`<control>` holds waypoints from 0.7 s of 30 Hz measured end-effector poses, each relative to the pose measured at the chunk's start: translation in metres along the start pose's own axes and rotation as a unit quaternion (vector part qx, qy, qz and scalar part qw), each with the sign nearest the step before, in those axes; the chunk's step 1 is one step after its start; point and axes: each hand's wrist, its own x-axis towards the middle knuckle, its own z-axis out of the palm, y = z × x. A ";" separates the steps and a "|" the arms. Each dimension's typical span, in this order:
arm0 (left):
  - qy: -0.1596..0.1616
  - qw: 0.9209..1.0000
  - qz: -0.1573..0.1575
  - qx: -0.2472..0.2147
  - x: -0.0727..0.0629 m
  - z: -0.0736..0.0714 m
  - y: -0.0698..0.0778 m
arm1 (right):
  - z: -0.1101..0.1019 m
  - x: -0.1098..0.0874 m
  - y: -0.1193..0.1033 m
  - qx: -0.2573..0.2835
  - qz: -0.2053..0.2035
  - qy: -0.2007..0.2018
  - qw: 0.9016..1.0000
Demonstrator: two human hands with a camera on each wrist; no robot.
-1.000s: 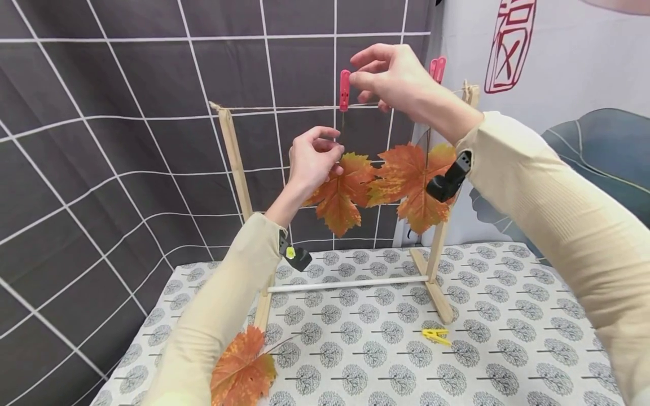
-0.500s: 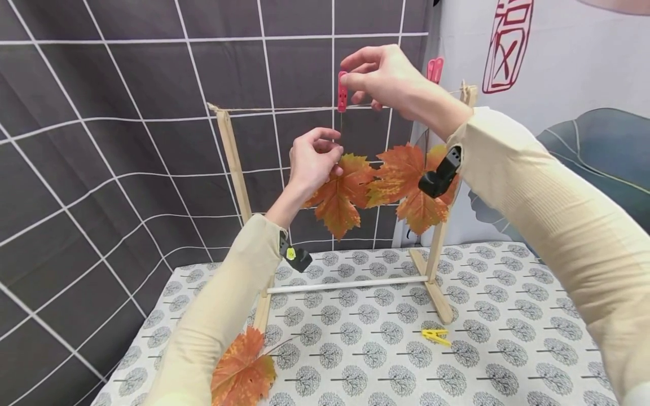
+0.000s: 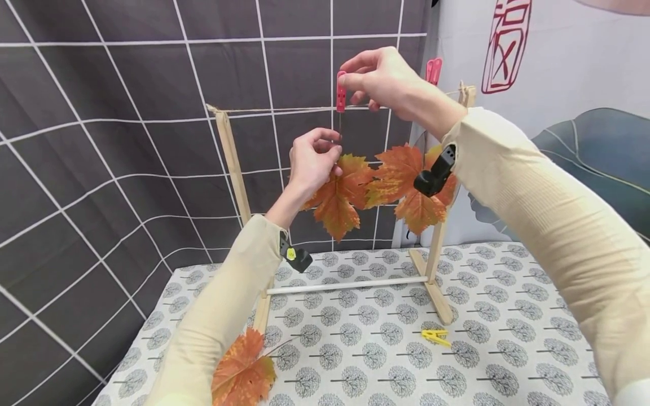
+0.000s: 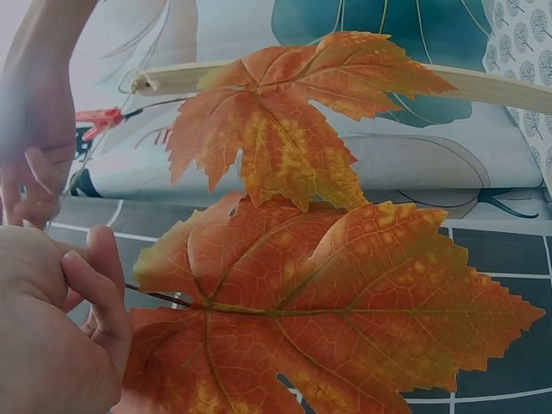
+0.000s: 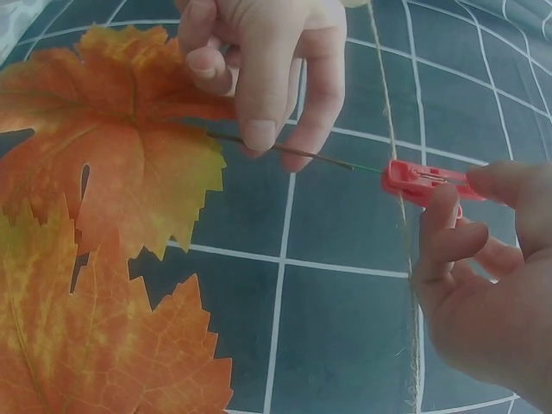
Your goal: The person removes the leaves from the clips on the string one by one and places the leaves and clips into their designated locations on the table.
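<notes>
My right hand [image 3: 383, 76] pinches a red clothespin [image 3: 341, 93] by its upper end, thumb on the near side. The pin sits upright on the twine [image 3: 289, 109], and a leaf's thin stem [image 5: 328, 160] runs into its jaws. Just below, my left hand [image 3: 311, 158] holds that stem between thumb and fingers. The orange maple leaf [image 3: 338, 206] hangs under the left hand, its upper left part hidden behind the fingers. Right of it, a second maple leaf [image 3: 406, 175] hangs from another red clothespin [image 3: 433, 71], partly covered by my right wrist's camera.
The twine spans two wooden posts [image 3: 233, 163] joined low down by a white rod [image 3: 350, 283]. On the tree-print tablecloth [image 3: 370, 355] lie a yellow clothespin [image 3: 435, 337] and a third maple leaf [image 3: 244, 369], partly behind my left sleeve. A dark gridded curtain [image 3: 152, 73] hangs behind.
My right hand has shifted slightly left, and its thumb now overlaps the upper end of the red clothespin. The left hand and the leaf stay nearly where they were.
</notes>
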 end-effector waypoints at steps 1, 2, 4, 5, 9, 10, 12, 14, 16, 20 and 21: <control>0.000 1.000 -0.001 0.001 0.000 0.000 0.000 | 0.000 0.000 0.000 0.004 0.002 0.000 1.000; 0.000 1.000 -0.003 0.003 0.000 0.000 0.001 | 0.000 0.000 0.000 0.009 0.004 -0.001 1.000; -0.001 1.000 -0.009 0.005 -0.001 0.000 0.002 | 0.000 0.000 0.000 0.020 0.009 -0.004 1.000; -0.001 1.000 -0.010 0.005 -0.001 0.000 0.002 | 0.000 0.000 0.000 0.025 0.012 -0.006 1.000; 0.001 1.000 -0.012 0.001 -0.002 0.001 0.002 | 0.000 0.001 0.000 0.039 0.018 -0.008 0.999; 0.001 1.000 -0.010 0.000 -0.001 0.001 0.002 | 0.000 0.001 0.000 0.042 0.019 -0.008 0.999; 0.002 1.000 -0.009 -0.003 -0.001 0.001 0.002 | 0.000 0.001 0.000 0.045 0.021 -0.007 0.999; 0.002 1.000 -0.007 -0.005 -0.001 0.001 0.002 | 0.000 0.001 0.000 0.046 0.022 -0.007 0.999; 0.004 1.000 -0.007 -0.008 -0.001 0.001 0.002 | 0.000 0.001 -0.001 0.042 0.021 -0.005 0.999; 0.011 1.000 -0.001 -0.009 0.001 0.000 0.002 | 0.001 0.002 -0.001 0.032 0.015 0.003 0.999; 0.012 1.000 -0.001 -0.009 0.001 0.000 0.002 | 0.001 0.002 -0.001 0.029 0.014 0.006 0.999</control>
